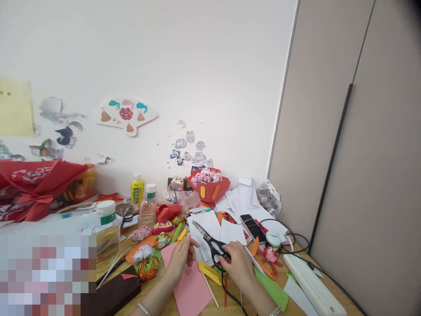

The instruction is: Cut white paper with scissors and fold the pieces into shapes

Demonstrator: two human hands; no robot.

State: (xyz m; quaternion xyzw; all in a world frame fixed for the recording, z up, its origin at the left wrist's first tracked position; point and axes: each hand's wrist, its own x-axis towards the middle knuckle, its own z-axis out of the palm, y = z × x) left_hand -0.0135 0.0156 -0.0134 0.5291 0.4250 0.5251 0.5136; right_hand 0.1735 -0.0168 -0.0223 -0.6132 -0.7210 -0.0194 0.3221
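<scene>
A pair of black-handled scissors [212, 241] points up and to the left over white paper. My right hand [237, 263] has its fingers closed on the handles. To the left is my left hand [183, 256], fingers loosely curled and apart, with nothing visible in it. Below that hand lies a sheet of pink paper [194, 292]. Between the two hands are a folded yellow paper strip [210, 273] and a thin wooden stick [211, 292]. Several crinkled paper flowers, one of them orange and green [148, 267], sit left of my left hand.
White sheets [230, 230], a phone [252, 227], a white mouse [272, 239] and a white power strip [314, 285] are on the right, with black cables. Plastic bottles [107, 232] and a dark box [115, 287] stand left. A red-wrapped bouquet [210, 191] is against the wall.
</scene>
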